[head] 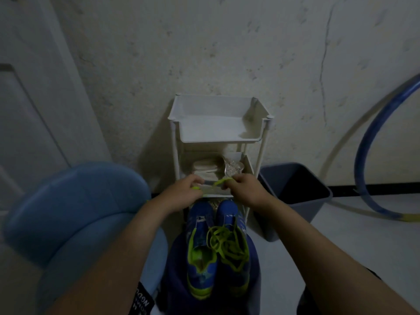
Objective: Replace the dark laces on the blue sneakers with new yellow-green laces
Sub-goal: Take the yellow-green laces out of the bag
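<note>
Two blue sneakers stand side by side on a dark blue stool [254,264] below me, toes pointing away. The left sneaker [200,251] has no lace in view and shows its green lining. A loose yellow-green lace [227,242] lies tangled over the right sneaker [234,246]. Above the toes, my left hand [184,192] and my right hand [245,189] each pinch an end of another yellow-green lace [219,183], held between them in front of the cart's middle shelf. No dark laces are in view.
A white tiered cart [175,142] stands against the wall straight ahead, its middle shelf holding pale folded items and a clear wrapper. A blue chair [75,208] is at my left, a grey bin [295,196] at my right, and a blue hoop [368,142] leans on the wall.
</note>
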### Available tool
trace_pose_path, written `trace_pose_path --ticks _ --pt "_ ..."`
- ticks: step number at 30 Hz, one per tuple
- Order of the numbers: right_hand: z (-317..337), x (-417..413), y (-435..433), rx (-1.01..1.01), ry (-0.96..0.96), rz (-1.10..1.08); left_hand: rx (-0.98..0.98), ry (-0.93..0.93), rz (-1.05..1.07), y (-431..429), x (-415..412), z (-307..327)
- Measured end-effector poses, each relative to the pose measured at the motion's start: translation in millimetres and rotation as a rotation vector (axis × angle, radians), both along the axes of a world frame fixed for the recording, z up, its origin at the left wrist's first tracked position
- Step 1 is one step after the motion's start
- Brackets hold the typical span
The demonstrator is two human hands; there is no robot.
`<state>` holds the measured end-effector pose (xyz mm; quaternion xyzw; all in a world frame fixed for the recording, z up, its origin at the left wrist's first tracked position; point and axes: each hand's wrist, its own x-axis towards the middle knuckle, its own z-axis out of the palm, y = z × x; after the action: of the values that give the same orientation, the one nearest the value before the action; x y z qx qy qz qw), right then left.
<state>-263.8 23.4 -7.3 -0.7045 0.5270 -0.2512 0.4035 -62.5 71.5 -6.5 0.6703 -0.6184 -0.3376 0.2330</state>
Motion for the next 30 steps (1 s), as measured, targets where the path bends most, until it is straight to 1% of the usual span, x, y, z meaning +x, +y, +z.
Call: trace_pose_path --ticks 2,3,5,7,8,10,11,12,13,16,18,20,21,22,24,25,26,27,28,30 --pt "8 7 8 -0.009 -0.228 0.014 0.039 0.218 -0.083 -1 -17 2" --pt "9 10 10 -0.023 -0.316 0.02 0.045 0.271 -0.121 -2 -25 4" --pt "11 12 9 -0.042 -0.449 0.007 0.044 0.275 -0.187 -2 -38 6" --pt "11 12 6 -0.036 -0.507 -0.036 0.045 0.23 -0.208 -1 -46 5" --pt "12 12 6 -0.028 -0.525 -0.054 0.043 0.218 -0.184 -1 -47 6" --pt "12 11 5 0.019 -0.559 -0.044 0.017 0.208 -0.073 -1 -49 9" --pt "10 10 5 0.067 -0.545 -0.013 -0.021 0.202 -0.011 -3 -48 10" --pt "6 8 4 0.121 -0.494 0.035 -0.063 0.211 0.037 -4 -46 11" --pt "0 7 3 0.178 -0.412 0.094 -0.103 0.26 0.08 -6 -43 11" --pt "-13 6 2 0.338 -0.143 0.307 -0.192 0.559 0.222 -10 -37 13" --pt "-16 10 4 0.345 -0.009 0.404 -0.264 0.726 0.296 -14 -32 15" --pt "-16 11 3 0.319 0.146 0.394 -0.321 0.884 0.378 -17 -24 16" --pt "-16 10 2 0.314 0.241 0.367 -0.348 0.924 0.424 -19 -18 16" --pt "-17 8 1 0.304 0.349 0.338 -0.379 0.921 0.472 -20 -11 15" --pt "-19 6 -2 0.259 0.542 0.266 -0.426 0.821 0.571 -22 1 11" --pt "-20 5 -4 0.229 0.589 0.206 -0.42 0.762 0.613 -23 5 9" --pt "-21 5 -5 0.19 0.593 0.138 -0.399 0.715 0.637 -22 7 8" --pt "-21 5 -7 0.14 0.562 0.076 -0.37 0.667 0.639 -20 7 8" --pt "-19 5 -9 0.099 0.489 0.025 -0.336 0.61 0.614 -19 6 7" --pt "-11 7 -10 0.078 0.23 -0.026 -0.25 0.443 0.493 -12 0 11"
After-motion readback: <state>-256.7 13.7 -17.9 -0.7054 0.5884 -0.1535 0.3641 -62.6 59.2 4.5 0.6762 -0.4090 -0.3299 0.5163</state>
